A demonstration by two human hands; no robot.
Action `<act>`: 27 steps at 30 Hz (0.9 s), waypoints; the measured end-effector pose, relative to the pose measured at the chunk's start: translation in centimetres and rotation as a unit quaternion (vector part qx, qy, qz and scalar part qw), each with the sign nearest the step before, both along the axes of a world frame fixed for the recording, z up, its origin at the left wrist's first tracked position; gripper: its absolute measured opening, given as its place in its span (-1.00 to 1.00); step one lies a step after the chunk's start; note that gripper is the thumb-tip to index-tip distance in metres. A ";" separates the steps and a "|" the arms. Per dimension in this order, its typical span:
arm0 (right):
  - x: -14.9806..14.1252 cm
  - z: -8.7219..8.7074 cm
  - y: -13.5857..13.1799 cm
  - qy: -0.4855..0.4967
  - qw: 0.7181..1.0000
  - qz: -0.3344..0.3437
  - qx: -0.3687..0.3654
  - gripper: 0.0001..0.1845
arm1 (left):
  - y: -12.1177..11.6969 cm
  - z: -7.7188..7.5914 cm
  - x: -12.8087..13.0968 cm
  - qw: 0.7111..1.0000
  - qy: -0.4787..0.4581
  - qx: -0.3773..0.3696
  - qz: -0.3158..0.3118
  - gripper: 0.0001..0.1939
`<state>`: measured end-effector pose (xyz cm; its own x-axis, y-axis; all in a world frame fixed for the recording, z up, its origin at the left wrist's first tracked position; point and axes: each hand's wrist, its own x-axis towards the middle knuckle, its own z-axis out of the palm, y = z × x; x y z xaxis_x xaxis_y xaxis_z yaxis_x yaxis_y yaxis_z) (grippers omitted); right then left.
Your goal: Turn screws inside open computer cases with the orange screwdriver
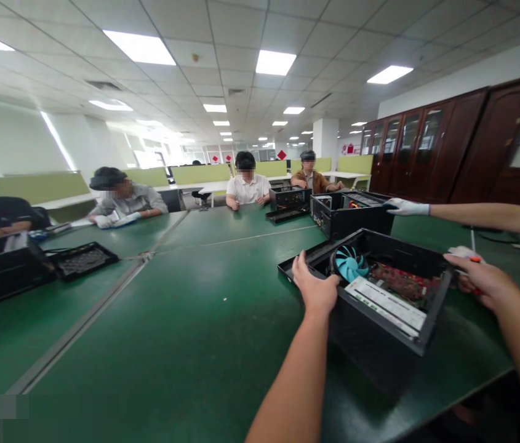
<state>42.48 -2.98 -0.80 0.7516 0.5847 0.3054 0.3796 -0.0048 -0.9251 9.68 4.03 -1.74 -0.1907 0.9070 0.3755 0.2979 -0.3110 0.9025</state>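
A black computer case [375, 320] with its side open stands at a slant on the green table. Inside it show a turquoise fan [351, 264], a white-labelled power supply [382, 304] and a dusty reddish circuit board [402, 280]. My left hand [317, 286] grips the case's left edge, thumb over the rim. At the right corner my right hand [485, 280] is closed on the rim, its fingers partly hidden. Beside it a screwdriver [475, 259] with orange-red on its handle points up; I cannot tell whether my right hand holds it.
Another person's gloved hand [410, 207] reaches from the right to a second open case [352, 212] just behind mine. A smaller case [290, 200] stands beyond. Several people sit around the green table [223, 344]. At left are a black case [5, 271] and a loose panel [84, 259].
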 end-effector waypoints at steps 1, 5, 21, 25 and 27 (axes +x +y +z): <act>-0.6 -0.5 -0.7 0.032 0.999 0.020 -0.020 -0.56 | 0.4 0.2 -1.6 1.000 0.006 0.003 -0.006 -0.07; -5.4 -1.7 -4.3 0.165 0.974 0.132 -0.076 -0.43 | 2.2 0.8 -10.0 1.000 -0.006 -0.016 -0.026 -0.05; -16.5 -9.4 -4.5 0.126 0.963 0.235 -0.046 -0.28 | 0.5 11.6 -17.8 0.728 0.679 -0.007 -0.093 0.10; -16.6 -9.7 -5.1 0.102 0.963 0.241 -0.066 -0.32 | 1.2 9.4 -16.8 0.606 0.792 -0.055 -0.046 0.25; -16.4 -9.6 -5.1 0.098 0.962 0.243 -0.072 -0.33 | 1.5 8.7 -17.1 0.600 0.798 -0.044 -0.030 0.15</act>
<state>26.07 -8.12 -10.40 0.4137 0.9073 0.0748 0.1874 -0.0045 -0.9823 -7.38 5.48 6.92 0.3828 0.9237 -0.0135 0.7952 -0.3369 -0.5042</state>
